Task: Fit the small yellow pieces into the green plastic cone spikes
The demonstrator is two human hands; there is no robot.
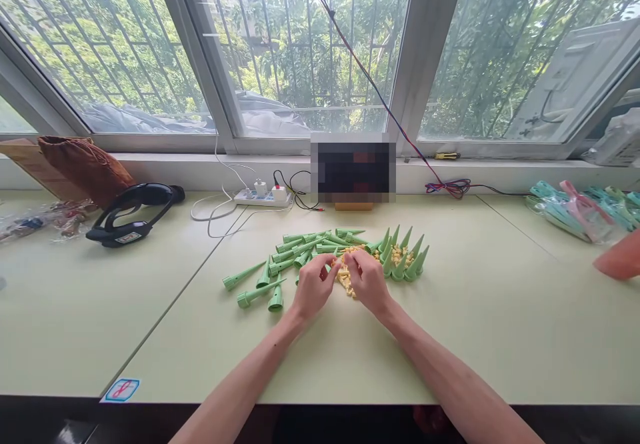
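My left hand [316,284] and my right hand [369,279] are close together over a pile of small yellow plastic pieces [346,285]. The fingers of both are bent into a pinch, and whatever is between them is too small to make out. Left of my hands lie many green plastic spikes [260,292], long cones with a wider collar, scattered on their sides. To the right, several green spikes [414,267] stand upright on their collars with points up. More yellow pieces [399,256] lie among these standing spikes.
A power strip [264,197] with white cables lies at the back of the table [500,324]. Behind the spikes stands a blurred dark screen [356,171]. A black headset [135,214] sits at left, plastic-wrapped straps [570,211] and an orange object [620,256] at right.
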